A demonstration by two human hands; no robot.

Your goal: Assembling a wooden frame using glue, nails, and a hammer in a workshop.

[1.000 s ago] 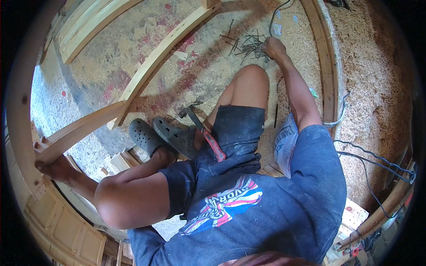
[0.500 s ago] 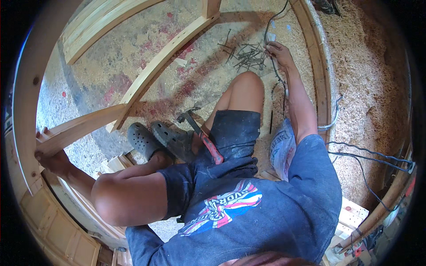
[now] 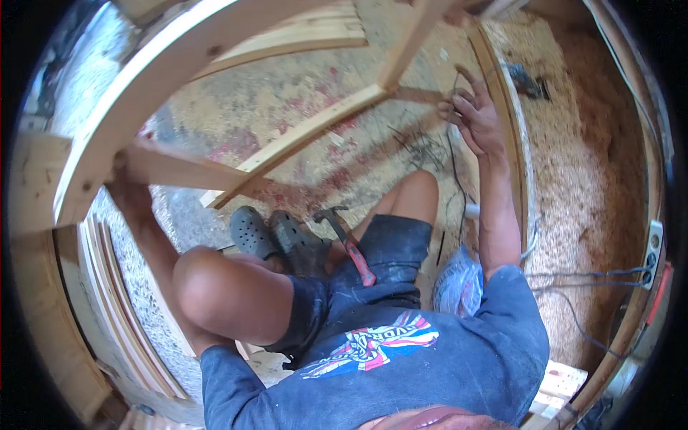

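Note:
I sit on the floor with a curved wooden frame [image 3: 143,93] in front of me. My left hand [image 3: 129,192] grips the frame where a straight slat [image 3: 186,170] meets the curved rail. My right hand [image 3: 473,118] is raised beside the frame's right rail [image 3: 512,150], near the end of a diagonal slat [image 3: 315,132]. Its fingers are curled together, and I cannot tell whether they pinch anything. A red-handled hammer [image 3: 349,240] lies across my lap, head pointing away from me. A scatter of nails [image 3: 423,147] lies on the floor below my right hand.
Sawdust covers the floor on the right [image 3: 588,186]. A power strip [image 3: 652,251] and thin cables [image 3: 573,276] lie at the far right. Stacked curved wooden strips [image 3: 122,315] stand on my left. A power tool [image 3: 527,79] lies beyond the frame. Dark clogs [image 3: 276,240] are on my feet.
My right hand has lifted off the nail pile and come up beside the right rail. The view has tilted, bringing the frame closer; my left hand keeps its hold.

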